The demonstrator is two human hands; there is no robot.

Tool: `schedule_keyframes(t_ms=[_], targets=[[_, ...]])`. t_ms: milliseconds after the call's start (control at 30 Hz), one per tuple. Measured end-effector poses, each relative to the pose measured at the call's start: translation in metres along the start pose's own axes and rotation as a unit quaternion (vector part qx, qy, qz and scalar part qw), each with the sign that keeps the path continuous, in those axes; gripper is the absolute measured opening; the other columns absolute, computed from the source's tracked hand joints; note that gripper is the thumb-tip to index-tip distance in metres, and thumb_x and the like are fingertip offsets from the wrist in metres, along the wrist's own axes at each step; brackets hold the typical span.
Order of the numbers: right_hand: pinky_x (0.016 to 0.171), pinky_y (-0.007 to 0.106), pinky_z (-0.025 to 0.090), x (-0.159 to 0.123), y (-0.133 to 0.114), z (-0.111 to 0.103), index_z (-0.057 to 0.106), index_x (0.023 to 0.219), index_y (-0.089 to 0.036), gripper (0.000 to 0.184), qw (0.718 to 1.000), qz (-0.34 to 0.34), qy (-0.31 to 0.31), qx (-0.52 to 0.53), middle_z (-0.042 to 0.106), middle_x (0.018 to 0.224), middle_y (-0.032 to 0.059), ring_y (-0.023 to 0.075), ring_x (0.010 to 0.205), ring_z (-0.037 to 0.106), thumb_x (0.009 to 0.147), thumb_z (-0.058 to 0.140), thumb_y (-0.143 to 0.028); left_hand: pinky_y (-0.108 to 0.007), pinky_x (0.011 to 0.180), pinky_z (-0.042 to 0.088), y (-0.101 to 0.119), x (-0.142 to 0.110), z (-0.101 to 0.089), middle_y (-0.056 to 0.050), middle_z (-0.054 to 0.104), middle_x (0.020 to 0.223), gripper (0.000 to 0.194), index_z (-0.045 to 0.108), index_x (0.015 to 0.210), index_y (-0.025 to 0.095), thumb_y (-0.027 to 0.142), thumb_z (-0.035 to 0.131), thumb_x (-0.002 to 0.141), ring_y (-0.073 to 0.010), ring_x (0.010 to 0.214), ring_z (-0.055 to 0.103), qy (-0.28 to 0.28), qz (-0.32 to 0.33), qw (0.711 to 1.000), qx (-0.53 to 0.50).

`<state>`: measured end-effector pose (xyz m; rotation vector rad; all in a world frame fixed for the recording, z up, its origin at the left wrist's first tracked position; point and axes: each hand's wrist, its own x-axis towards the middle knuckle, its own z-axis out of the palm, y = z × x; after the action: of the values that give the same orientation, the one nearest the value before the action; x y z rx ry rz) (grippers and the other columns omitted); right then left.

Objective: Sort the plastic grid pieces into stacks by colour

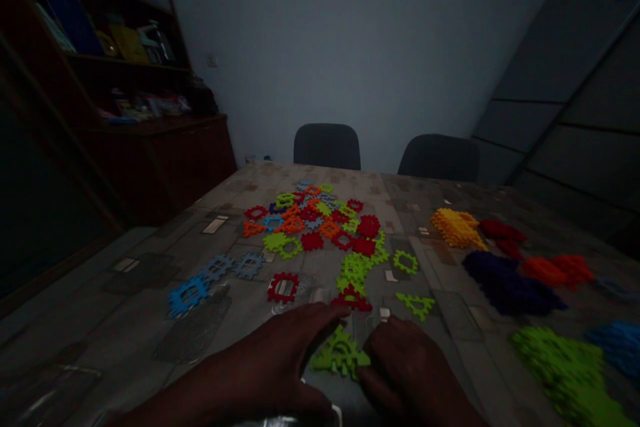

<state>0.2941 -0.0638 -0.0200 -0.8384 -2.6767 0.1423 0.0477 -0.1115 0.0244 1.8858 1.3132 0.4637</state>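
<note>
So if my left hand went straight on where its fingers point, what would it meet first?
Your left hand would likely meet the red triangle first, though depth is unclear.

Dim light leaves the cabinet [195, 153] in deep shadow; the green stack [560, 363] at lower right seems blurred.

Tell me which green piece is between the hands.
The triangular green piece at bottom centre, flanked by the left hand and right hand; other green pieces lie beyond or right of the hands.
</note>
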Motion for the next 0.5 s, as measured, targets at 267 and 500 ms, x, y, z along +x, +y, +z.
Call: schedule_keyframes(t_ms=[267, 500], targets=[[0.072, 0.035, 0.041, 0.003, 0.012, -0.027, 0.064, 0.085, -0.023, 0.006, 0.993, 0.111, -0.045, 0.001, 0.069, 0.087, 0.0052, 0.0243, 0.082, 0.06, 0.086, 0.067, -0.028, -0.05, 0.114, 0.034, -0.02, 0.001, 0.021, -0.004, 0.044, 0.154, 0.09, 0.033, 0.15, 0.041, 0.031, 0.083, 0.076, -0.0334, 0.138, 0.043, 0.019, 0.034, 0.997, 0.065], [0.078, 0.038, 0.045, 0.007, 0.055, -0.032, 0.067, 0.102, -0.019, 0.019, 0.96, 0.234, -0.125, -0.091, 0.066, 0.107, 0.0141, 0.0302, 0.098, 0.061, 0.084, 0.061, -0.015, -0.047, 0.107, 0.042, -0.02, 0.01, 0.035, -0.008, 0.057, 0.139, 0.066, 0.045, 0.142, 0.03, 0.019, 0.069, 0.081, -0.0306, 0.126, 0.052, 0.058, 0.059, 0.988, 0.129]])
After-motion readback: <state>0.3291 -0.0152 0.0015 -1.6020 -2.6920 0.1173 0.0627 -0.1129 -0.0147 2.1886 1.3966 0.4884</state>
